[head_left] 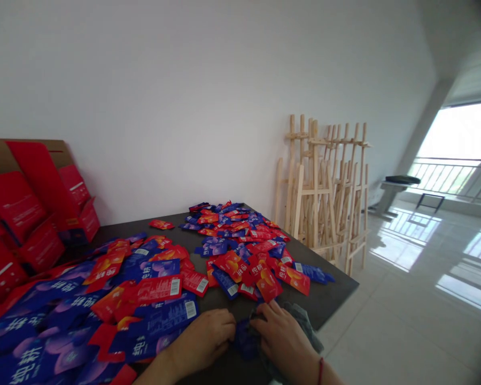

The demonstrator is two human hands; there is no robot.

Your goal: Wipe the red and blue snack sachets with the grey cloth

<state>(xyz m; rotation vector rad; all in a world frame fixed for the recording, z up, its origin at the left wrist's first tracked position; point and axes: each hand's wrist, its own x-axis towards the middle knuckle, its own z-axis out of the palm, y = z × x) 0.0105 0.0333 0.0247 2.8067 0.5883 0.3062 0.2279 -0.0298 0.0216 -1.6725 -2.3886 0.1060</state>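
Note:
At the near edge of the dark table (320,302), a blue packet (246,342) lies between my two hands. My left hand (212,339) is closed, its fingertips pinching the packet's left side. My right hand (280,337) is curled over the right side of the packet, with a crumpled grey-green cloth (304,323) bunched under its fingers and palm. A red cord circles the right wrist. Just beyond my hands, red packets (266,280) with orange prints lie mixed with blue ones (226,283).
To the left spreads a large pile of blue and red packets (160,318); another heap (240,224) reaches the table's far end. Red cardboard boxes (48,214) stand at the far left by the white wall. Wooden easels (315,192) lean beyond the table's right edge, above a tiled floor (409,315).

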